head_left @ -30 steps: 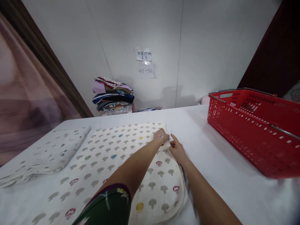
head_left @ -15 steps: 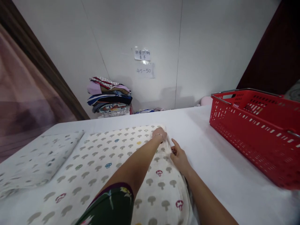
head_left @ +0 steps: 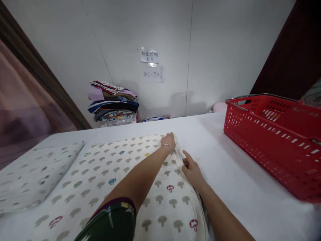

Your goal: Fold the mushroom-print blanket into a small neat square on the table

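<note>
A white cloth printed with grey and coloured mushrooms [head_left: 120, 157] lies spread in front of me, its layered right edge curving toward me. My left hand [head_left: 168, 142], with a bracelet at the wrist, is closed on the cloth near its far right corner. Lower along the same edge is my right hand [head_left: 193, 170], its index finger stretched forward and the other fingers curled in at the cloth's side. The left forearm crosses over the cloth and hides part of it.
Another folded white cloth with small dark prints [head_left: 37, 174] lies to the left. A red plastic basket [head_left: 265, 144] stands on the right of the white-covered table [head_left: 220, 157]. Folded fabrics are stacked [head_left: 112, 103] against the wall, below paper signs [head_left: 151, 73].
My left hand has shifted slightly at the far corner, its fingers reaching a little farther. The right hand stays at the edge, almost unmoved. The view has turned slightly.
</note>
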Demonstrator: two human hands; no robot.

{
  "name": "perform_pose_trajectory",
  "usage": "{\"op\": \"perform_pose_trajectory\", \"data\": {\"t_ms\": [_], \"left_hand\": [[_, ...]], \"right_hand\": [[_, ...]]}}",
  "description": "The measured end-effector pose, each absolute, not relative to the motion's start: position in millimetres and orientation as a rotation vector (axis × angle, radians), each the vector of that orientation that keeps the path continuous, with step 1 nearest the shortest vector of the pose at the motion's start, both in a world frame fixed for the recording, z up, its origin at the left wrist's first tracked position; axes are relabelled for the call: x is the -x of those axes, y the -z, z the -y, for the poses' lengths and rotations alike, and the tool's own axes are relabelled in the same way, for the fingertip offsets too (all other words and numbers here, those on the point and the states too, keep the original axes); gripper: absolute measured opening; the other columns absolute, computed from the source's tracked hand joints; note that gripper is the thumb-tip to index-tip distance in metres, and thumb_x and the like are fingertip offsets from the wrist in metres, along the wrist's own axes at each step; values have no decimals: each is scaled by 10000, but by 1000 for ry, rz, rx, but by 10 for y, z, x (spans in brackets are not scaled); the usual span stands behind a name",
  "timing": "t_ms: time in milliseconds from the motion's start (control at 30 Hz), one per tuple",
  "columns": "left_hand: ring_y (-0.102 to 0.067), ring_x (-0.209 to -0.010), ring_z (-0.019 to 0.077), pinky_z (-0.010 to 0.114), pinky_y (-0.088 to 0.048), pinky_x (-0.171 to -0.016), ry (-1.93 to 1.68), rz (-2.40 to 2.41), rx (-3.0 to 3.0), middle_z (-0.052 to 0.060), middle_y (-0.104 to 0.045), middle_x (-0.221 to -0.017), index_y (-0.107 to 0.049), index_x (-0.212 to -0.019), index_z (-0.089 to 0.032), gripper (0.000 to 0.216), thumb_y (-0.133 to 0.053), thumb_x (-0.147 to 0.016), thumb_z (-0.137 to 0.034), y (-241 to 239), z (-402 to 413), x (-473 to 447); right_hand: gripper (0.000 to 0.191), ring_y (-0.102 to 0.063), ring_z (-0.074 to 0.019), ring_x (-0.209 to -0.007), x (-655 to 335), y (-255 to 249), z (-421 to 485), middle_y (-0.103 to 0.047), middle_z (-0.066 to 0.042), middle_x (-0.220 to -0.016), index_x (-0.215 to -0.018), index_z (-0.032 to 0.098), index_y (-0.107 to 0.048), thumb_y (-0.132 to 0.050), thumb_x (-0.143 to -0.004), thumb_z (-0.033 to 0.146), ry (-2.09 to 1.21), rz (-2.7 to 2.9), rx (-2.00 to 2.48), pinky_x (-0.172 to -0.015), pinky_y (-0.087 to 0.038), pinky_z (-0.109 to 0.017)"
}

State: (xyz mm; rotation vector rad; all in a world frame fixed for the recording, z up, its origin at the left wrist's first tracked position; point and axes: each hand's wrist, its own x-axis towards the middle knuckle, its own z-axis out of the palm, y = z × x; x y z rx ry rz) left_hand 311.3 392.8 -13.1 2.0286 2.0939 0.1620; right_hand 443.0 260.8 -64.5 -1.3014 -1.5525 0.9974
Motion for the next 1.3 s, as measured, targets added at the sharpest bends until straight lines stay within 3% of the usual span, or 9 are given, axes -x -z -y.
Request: {"op": "perform_pose_trajectory", "data": {"t_ms": [200, 367, 533, 833, 1100, 1300], "left_hand": [[-591, -1022, 242, 351, -457, -827, -103, -2105, -2078, 152, -590, -1094, -475, -1147, -164, 344, -441, -805, -159, 111, -4118, -3123], [-592, -1023, 239, 351, -463, -828, -73, -2092, -2141, 142, -583, -1150, -528, -1147, -191, 365, -439, -797, -134, 79, -4234, -3125], [-589, -1036, 240, 340, -458, -852, -72, -2072, -2127, 130, -627, -1112, -650, -989, -185, 276, -477, -778, -144, 40, -4402, -3116], [-623, -957, 247, 332, -490, -771, -211, -2059, -1953, 140, -661, -1050, -664, -973, -176, 263, -519, -754, -180, -38, -4601, -3173], [-631, -943, 203, 261, -485, -741, -299, -1999, -1900, 86, -645, -1119, -605, -1137, -223, 418, -510, -734, -161, 157, -4704, -3101], [-638, -879, 188, 249, -488, -697, -128, -1956, -2039, 112, -616, -1144, -533, -1219, -190, 467, -481, -758, -136, 228, -4695, -3073]], "right_hand": [[685, -507, -123, -673, -4420, 640, -2602, -574, 10, -844, -1355, 208, -393, -433, -674, 150, -993, 1554, 1323, -649, -422, -250], [680, -516, -121, -688, -4419, 637, -2607, -591, 8, -864, -1354, 200, -394, -426, -677, 136, -980, 1573, 1326, -667, -423, -253], [676, -521, -117, -668, -4415, 655, -2617, -598, 13, -843, -1352, 198, -391, -429, -681, 124, -963, 1574, 1307, -662, -427, -251], [678, -538, -115, -677, -4409, 653, -2616, -607, -3, -873, -1355, 184, -387, -441, -683, 114, -987, 1533, 1291, -659, -438, -241], [680, -542, -128, -698, -4409, 695, -2626, -603, -1, -862, -1353, 192, -393, -445, -678, 124, -991, 1505, 1286, -663, -441, -254], [667, -533, -126, -690, -4412, 674, -2615, -601, 2, -858, -1343, 196, -404, -439, -680, 131, -980, 1500, 1308, -649, -431, -248]]}}
